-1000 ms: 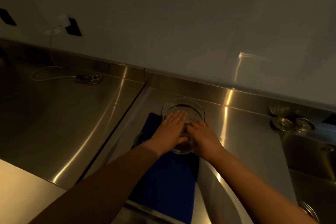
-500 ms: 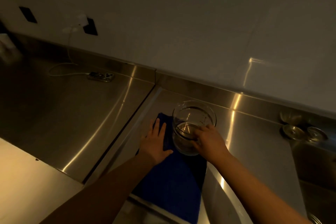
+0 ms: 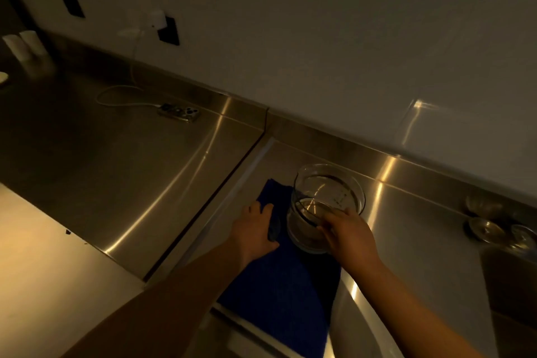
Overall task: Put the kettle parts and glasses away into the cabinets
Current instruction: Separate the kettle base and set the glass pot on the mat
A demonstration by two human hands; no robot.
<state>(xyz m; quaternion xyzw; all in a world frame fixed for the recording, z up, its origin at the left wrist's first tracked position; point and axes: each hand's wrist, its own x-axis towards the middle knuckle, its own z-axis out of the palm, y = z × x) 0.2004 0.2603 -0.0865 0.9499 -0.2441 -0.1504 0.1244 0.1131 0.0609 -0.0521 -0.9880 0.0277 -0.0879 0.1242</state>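
Observation:
A clear glass kettle body (image 3: 328, 192) stands upright on a blue cloth (image 3: 279, 293) on the steel counter, near the back wall. My right hand (image 3: 345, 232) grips its near rim and side, with the fingers curled over the glass. Just left of it, my left hand (image 3: 254, 229) lies on the cloth with its fingers curled round a small dark glass piece (image 3: 273, 231), most of which is hidden under the hand. The light is dim.
A phone (image 3: 178, 112) on a white cable lies on the left steel counter, with a charger (image 3: 157, 19) plugged into the wall above it. White cups (image 3: 24, 45) stand far left. Round metal fittings (image 3: 486, 229) sit beside the sink basin (image 3: 511, 285) at the right.
Both hands were on the kettle body; the left hand moved off to the cloth and has now curled round the small piece. The right hand stays on the kettle body. The view shifted left.

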